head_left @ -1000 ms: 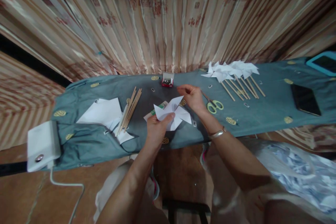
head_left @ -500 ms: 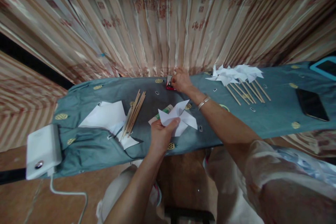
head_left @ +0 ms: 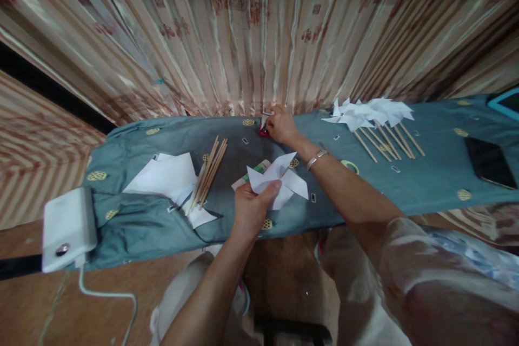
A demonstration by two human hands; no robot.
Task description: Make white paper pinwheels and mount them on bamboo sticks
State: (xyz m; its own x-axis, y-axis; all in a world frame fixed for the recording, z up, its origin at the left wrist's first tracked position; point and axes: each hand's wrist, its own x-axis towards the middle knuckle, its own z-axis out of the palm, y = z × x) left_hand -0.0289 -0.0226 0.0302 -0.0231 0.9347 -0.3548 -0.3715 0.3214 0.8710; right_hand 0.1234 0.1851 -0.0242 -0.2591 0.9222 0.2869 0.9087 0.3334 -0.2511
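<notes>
My left hand (head_left: 252,206) pinches a white paper pinwheel (head_left: 288,183), its thumb pressed on the folded centre. At the back edge of the cloth my right hand (head_left: 283,125) reaches to a small red box (head_left: 264,128) with small shiny contents. Its fingers are drawn together at the box; what is between them, if anything, is too small to make out. Partly behind the pinwheel lies a green-and-white tube (head_left: 251,174). Left of it rest several thin wooden sticks (head_left: 211,173) and white paper sheets (head_left: 164,175).
Several pinwheels on sticks (head_left: 375,114) lie at the back right. A roll of tape (head_left: 349,166) is by my right forearm. Further right are a black phone (head_left: 490,162) and a blue-framed device (head_left: 506,104). A white power bank (head_left: 68,230) with a cable sits at the left end.
The view has shifted slightly. My left hand still holds the pinwheel, and my right hand stays at the red box with only a small movement of its fingers.
</notes>
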